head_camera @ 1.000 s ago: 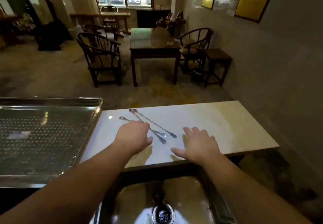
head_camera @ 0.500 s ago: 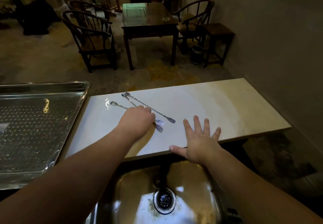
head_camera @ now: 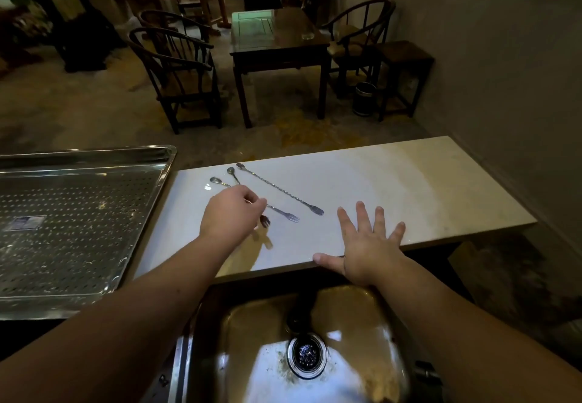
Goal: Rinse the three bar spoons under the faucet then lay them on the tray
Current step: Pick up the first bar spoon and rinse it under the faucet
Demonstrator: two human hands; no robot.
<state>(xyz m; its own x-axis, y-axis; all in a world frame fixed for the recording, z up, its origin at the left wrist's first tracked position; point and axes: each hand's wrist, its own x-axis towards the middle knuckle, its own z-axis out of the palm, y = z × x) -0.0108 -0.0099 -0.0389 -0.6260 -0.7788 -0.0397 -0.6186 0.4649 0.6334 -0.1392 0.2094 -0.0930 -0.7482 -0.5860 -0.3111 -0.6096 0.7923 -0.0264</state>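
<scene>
Three long twisted bar spoons lie slanted on the white counter (head_camera: 393,188). The farthest bar spoon (head_camera: 278,188) lies free, and the middle bar spoon (head_camera: 283,213) passes under my fingers. My left hand (head_camera: 231,215) is pinched on the handle of the nearest bar spoon (head_camera: 217,180), whose forked end (head_camera: 265,220) sticks out below my fingers. My right hand (head_camera: 367,245) rests flat on the counter's near edge, fingers spread and holding nothing. The perforated steel tray (head_camera: 168,158) sits to the left. No faucet spout is visible.
A steel sink (head_camera: 252,324) with a round drain (head_camera: 307,355) lies directly below my arms. Beyond the counter are dark wooden chairs (head_camera: 176,69), a table (head_camera: 277,37) and a small bin (head_camera: 363,98) on the floor. A wall runs along the right.
My left hand's fingers have closed onto the nearest spoon's handle. My right hand has spread flat at the counter edge. The view has tilted downward, so more of the sink shows.
</scene>
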